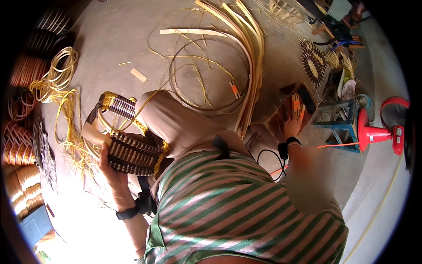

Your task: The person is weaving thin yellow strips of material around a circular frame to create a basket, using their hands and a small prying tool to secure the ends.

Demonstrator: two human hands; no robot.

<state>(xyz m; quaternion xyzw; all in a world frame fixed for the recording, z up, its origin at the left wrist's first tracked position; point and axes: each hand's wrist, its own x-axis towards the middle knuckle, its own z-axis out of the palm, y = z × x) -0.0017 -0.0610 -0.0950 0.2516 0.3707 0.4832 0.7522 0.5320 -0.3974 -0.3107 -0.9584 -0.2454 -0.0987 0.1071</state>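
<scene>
Basket [136, 152]: I see it at the left, against the person's left leg [169, 123]; it is woven from dark and pale strips, with gold-coloured binding at its edges.
Left hand [115, 174]: it is grasping the near-left side of the basket, with the thumb upward along the wall; a black band [127, 213] is on the wrist.
Pale flat piece [94, 133]: it is at the left side of the basket, just beyond the thumb; I cannot tell what keeps it there.
Right hand [291, 126]: it is stretched out to the right, over a brown box [278, 115], with the fingers at some orange pieces [297, 104]; I cannot tell if it is clenched on them or only touching.
Long pale strips [255, 66]: they lie in a curved bundle on the floor [114, 31], far from the person, near the middle.
Dark ring [170, 75]: it lies on the floor to the left of this bundle.
Gold strands [70, 121]: they are in a loose heap to the left of the basket, and a pale coil [63, 68] is farther away.
Red fan [369, 133]: it is at the right, next to a blue stand [347, 125].
</scene>
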